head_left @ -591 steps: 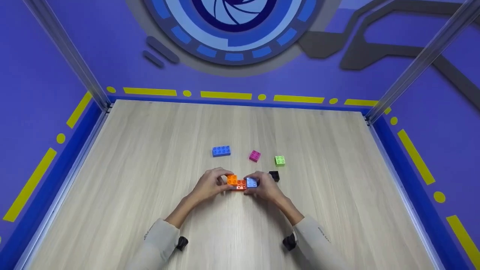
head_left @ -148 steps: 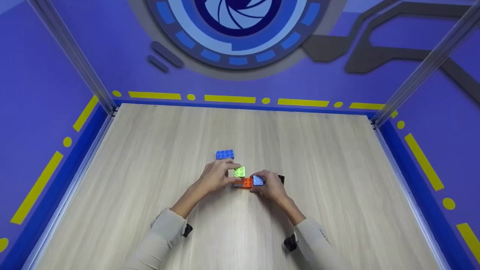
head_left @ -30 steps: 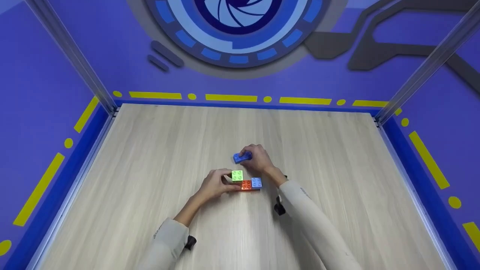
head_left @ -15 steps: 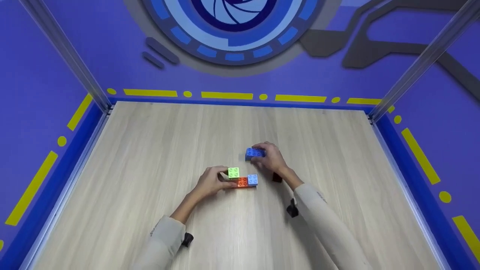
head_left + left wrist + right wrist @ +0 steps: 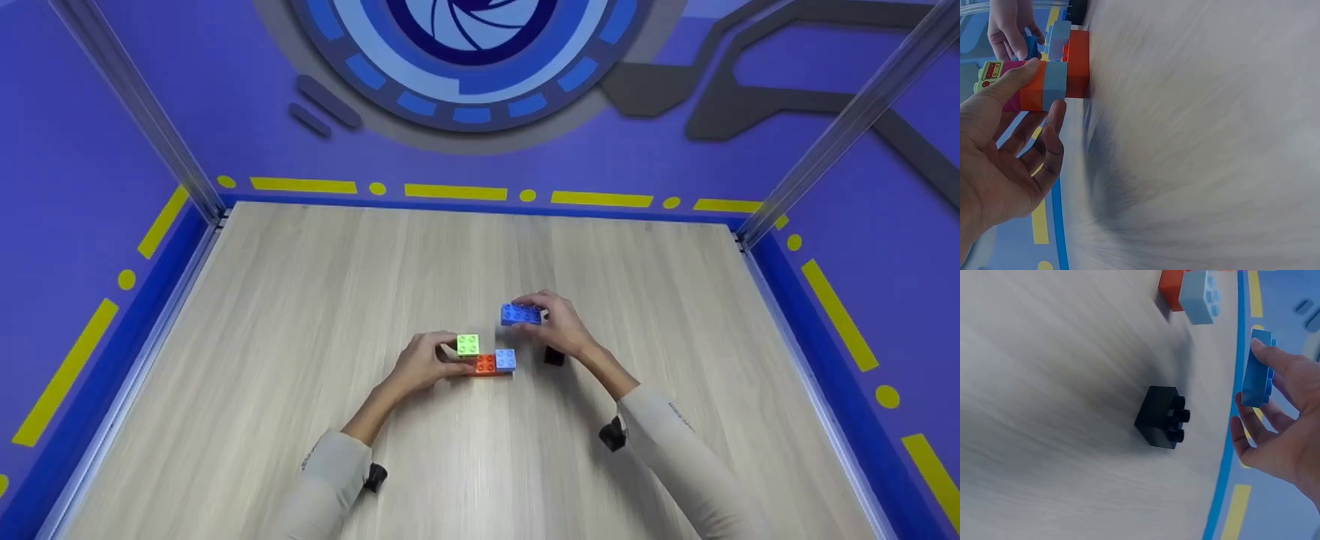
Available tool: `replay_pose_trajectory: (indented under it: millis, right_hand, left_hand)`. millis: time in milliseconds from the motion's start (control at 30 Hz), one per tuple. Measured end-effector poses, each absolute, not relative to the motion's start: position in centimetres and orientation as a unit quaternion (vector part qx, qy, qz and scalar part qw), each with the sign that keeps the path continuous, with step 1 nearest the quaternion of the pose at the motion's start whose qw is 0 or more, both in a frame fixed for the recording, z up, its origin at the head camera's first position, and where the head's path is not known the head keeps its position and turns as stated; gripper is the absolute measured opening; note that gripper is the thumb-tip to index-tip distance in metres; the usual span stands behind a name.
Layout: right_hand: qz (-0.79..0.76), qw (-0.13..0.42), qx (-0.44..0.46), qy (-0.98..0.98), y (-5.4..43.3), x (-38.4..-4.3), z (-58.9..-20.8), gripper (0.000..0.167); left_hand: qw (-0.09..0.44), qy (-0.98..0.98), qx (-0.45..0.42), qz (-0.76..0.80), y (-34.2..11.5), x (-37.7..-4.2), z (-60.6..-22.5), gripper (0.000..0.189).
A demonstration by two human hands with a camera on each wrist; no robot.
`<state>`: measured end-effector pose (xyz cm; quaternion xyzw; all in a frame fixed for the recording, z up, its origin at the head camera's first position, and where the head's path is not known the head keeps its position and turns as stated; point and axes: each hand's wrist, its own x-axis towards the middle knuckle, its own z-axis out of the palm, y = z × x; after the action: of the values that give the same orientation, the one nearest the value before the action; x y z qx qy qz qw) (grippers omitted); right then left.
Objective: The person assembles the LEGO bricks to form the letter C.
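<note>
This looks like a small booth with walls on three sides. The back wall, the left wall and the right wall are bluish purple, with pictures like the inside of a spaceship. At the back is a big round picture, a bit like a space door. Low down run yellow stripes and dots. Shiny metal posts stand in both far corners. A pale tabletop with wood lines fits between the walls. I can't tell what building it is in.
</note>
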<state>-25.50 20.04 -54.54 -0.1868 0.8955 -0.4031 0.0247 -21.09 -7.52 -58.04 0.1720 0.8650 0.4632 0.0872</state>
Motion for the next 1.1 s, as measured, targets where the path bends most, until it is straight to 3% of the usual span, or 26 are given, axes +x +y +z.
replay_pose_trajectory:
  millis: [833, 1100]
  right_hand:
    - [-0.413, 0.03, -0.275, 0.868, 17.3, -22.3, -51.8, 0.038]
    - [-0.423, 0.057, -0.278, 0.86, 16.5, -22.2, -52.0, 0.04]
  left_hand:
    - [0.09, 0.859, 0.185, 0.47, -7.6, -21.4, -57.9, 0.033]
    - [0.097, 0.862, 0.182, 0.463, -7.5, -21.3, -58.1, 0.032]
